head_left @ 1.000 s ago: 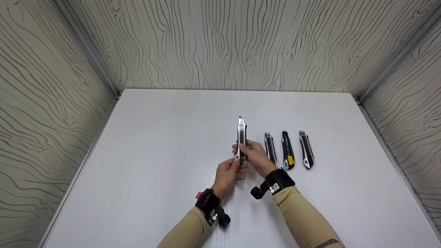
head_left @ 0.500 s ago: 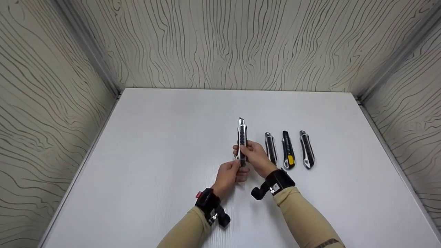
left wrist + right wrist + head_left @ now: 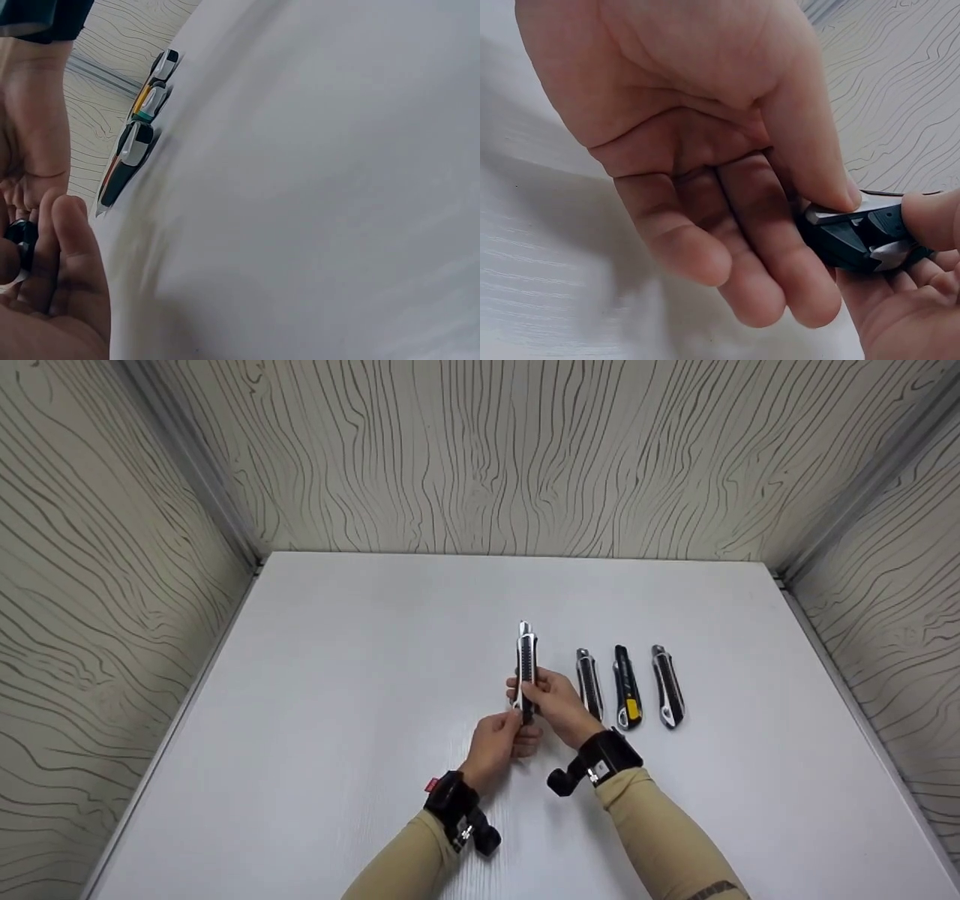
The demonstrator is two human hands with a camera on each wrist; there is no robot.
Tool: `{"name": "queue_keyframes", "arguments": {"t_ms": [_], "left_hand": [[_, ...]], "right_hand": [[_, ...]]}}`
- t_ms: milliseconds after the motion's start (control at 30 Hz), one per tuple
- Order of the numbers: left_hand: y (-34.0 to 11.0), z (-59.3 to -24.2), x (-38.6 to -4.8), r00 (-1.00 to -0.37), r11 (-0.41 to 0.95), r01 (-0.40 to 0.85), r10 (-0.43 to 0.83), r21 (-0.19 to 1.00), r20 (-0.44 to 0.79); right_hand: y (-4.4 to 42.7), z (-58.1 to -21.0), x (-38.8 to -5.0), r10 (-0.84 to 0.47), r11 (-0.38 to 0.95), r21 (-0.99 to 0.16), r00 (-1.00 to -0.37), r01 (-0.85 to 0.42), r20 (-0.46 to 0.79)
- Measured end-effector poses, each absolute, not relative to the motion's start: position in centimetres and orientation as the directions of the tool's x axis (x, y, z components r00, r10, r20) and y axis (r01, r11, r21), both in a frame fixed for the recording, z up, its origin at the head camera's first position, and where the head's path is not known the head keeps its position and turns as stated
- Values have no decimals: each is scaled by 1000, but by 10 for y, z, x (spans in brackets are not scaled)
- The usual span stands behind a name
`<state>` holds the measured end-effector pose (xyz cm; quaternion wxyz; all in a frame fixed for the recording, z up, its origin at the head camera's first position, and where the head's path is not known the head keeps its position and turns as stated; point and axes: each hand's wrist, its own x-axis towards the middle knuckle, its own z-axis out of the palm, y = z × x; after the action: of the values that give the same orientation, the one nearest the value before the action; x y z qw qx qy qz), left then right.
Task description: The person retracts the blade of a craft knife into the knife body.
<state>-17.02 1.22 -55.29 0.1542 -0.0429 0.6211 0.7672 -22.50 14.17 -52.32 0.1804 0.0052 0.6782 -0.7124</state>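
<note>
A silver-and-black utility knife is held between both hands over the middle of the table, its metal nose pointing away from me. My right hand grips its body from the right, thumb lying on top. Lower down, my left hand pinches the rear end between thumb and fingers. In the right wrist view the right thumb presses on the knife, while the left hand holds the other side. Only the dark butt of the knife shows among the left fingers in the left wrist view.
Three more utility knives lie in a row right of the hands: a silver-black one partly behind the right hand, a black one with a yellow slider, and another silver-black one. Patterned walls enclose the white table at the back and sides.
The blade tip that stuck out of the held knife's nose has drawn back and no longer shows. Both hands have stayed nearly in place, and the three lying knives have not moved.
</note>
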Motion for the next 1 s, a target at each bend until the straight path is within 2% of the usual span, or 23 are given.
{"name": "queue_keyframes", "arguments": {"t_ms": [267, 1000], "left_hand": [[11, -552, -169, -960, -167, -247, 179, 954, -217], [13, -553, -169, -958, -194, -274, 147, 942, -248]], "right_hand": [[142, -524, -225, -287, -18, -971, -931, 240, -225], [145, -527, -224, -337, 2, -971, -914, 237, -224]]}}
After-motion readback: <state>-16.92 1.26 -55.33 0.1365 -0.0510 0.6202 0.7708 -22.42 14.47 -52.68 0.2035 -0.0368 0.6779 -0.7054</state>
